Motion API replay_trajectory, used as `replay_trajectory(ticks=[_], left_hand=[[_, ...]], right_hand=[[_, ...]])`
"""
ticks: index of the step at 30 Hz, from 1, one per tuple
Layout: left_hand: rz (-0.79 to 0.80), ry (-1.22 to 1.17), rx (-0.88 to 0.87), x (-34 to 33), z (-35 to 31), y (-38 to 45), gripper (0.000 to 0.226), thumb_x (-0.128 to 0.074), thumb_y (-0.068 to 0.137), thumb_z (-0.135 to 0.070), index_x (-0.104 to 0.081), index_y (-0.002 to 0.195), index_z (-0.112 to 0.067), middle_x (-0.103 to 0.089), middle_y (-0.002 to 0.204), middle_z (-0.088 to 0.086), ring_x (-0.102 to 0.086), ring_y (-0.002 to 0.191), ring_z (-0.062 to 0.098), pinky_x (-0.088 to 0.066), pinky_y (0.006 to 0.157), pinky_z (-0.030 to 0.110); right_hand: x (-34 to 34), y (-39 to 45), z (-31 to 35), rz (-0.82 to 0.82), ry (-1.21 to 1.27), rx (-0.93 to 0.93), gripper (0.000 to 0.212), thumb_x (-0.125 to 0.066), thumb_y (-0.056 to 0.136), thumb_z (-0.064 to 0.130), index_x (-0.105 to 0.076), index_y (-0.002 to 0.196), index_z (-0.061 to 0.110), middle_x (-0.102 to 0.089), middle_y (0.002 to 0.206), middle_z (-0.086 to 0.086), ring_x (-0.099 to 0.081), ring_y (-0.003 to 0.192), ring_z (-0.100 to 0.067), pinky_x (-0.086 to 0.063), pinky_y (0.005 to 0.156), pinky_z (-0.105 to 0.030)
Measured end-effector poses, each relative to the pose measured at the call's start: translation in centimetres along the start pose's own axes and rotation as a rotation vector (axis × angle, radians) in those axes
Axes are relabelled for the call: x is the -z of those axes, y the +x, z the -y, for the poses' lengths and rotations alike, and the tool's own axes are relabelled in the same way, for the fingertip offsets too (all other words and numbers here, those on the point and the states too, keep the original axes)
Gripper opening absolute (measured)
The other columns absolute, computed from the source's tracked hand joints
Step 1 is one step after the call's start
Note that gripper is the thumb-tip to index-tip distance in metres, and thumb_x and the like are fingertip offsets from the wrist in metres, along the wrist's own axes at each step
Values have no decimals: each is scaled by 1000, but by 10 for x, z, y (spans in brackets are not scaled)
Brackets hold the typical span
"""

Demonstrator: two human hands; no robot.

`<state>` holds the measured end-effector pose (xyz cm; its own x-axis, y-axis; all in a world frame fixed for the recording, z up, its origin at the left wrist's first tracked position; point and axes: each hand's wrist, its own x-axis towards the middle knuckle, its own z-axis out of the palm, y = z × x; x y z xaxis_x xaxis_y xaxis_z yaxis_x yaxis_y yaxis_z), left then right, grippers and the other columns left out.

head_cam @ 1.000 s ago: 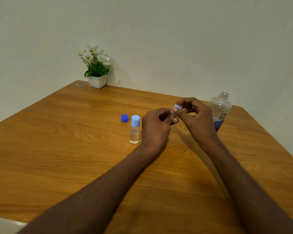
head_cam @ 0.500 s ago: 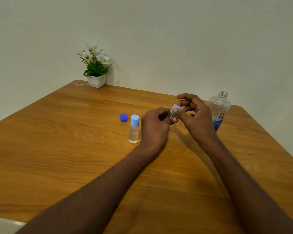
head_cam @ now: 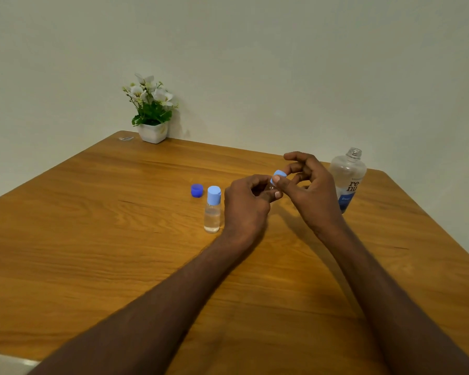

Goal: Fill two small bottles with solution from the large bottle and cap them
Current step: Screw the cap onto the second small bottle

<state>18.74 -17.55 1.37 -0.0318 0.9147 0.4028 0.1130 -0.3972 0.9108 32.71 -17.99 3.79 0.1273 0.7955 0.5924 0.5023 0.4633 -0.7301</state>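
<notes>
My left hand (head_cam: 245, 205) grips a small clear bottle (head_cam: 271, 188), almost wholly hidden inside the fingers. My right hand (head_cam: 310, 189) pinches the light blue cap (head_cam: 279, 175) on top of that bottle between thumb and fingers. A second small bottle (head_cam: 212, 211) stands capped in light blue just left of my left hand, with clear liquid in it. The large clear bottle (head_cam: 347, 177) with a blue label stands uncapped behind my right hand. Its dark blue cap (head_cam: 197, 190) lies on the table left of the capped small bottle.
The wooden table (head_cam: 92, 239) fills the lower view, its right edge running past the large bottle. A white pot of white flowers (head_cam: 152, 112) stands at the far corner against the wall, with a small clear scrap (head_cam: 125, 138) beside it.
My right hand's fingers have shifted round the light blue cap, the index finger lifting up and away. The left hand stays where it was. Both hands sit a little higher in view.
</notes>
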Motion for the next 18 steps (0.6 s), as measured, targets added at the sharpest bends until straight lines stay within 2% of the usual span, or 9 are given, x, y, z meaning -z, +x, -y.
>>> replay_trajectory(ticks=[2,5,7,12,18], left_hand=[[2,4,-3,0,0,0,29,-79,88,-11,-78,116,-16,-79,100,-7,-72,94,3,-59,88,25],[-4,8,-2,-1,1,1,29,-80,87,-12,-78,116,-17,-78,98,-9,-71,92,2,-57,84,20],[1,-2,-6,0,0,0,28,-80,88,-10,-78,115,-16,-79,97,-8,-72,91,2,-57,83,19],[-10,-23,3,0,0,1,28,-81,86,-10,-80,112,-16,-79,94,-8,-73,89,3,-59,84,26],[-6,-27,-6,0,0,1,27,-81,85,-9,-80,112,-16,-79,95,-8,-73,90,4,-60,86,29]], right_hand=[[0,0,0,8,15,-5,48,-81,89,25,-61,133,24,-70,109,8,-64,93,-11,-52,69,-16],[1,0,1,4,25,-4,44,-79,89,19,-63,130,24,-72,109,8,-66,92,-11,-56,71,-27],[1,-1,2,-8,17,-10,43,-80,88,21,-64,128,24,-71,107,6,-65,90,-10,-56,70,-25],[0,-1,3,-22,42,-20,42,-80,88,17,-65,127,22,-73,107,8,-66,90,-11,-58,72,-34],[-2,-1,2,-23,40,-19,43,-81,88,20,-64,127,24,-73,107,7,-66,88,-13,-56,71,-35]])
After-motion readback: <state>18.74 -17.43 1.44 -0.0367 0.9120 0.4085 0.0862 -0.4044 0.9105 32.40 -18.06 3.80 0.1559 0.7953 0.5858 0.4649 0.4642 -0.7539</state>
